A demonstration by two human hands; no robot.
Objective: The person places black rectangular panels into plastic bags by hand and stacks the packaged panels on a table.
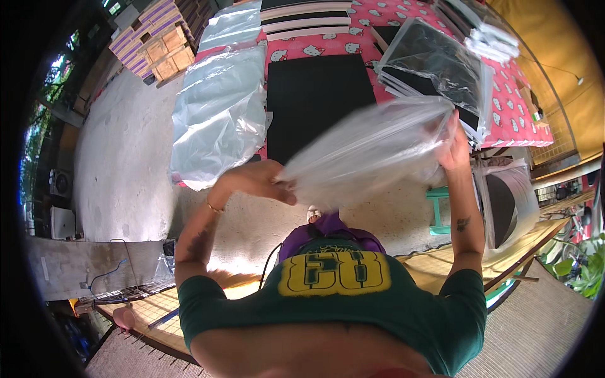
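1. One surface [507,126], under pink patterned cloth, carried most of the goods.
2. One stack of cartons [157,47] stood on the floor beyond its left side; the boxes were too crowded to count.
3. Two piles of clear plastic [220,120] lay along the surface's left side, one behind the other.
4. One black board [315,94] lay flat in the middle; a stack of black-and-white boards [305,25] lay behind it.
5. On the right, clear wrapping [435,63] covered black boards, number unclear.
6. One clear plastic bag [378,148] was stretched in the air over the black board's near end; blur hid any contents.
7. Two hands held it: the left hand [257,178] had its fingers pinched on one end, the right hand [455,148] had its fingers grasping the other.
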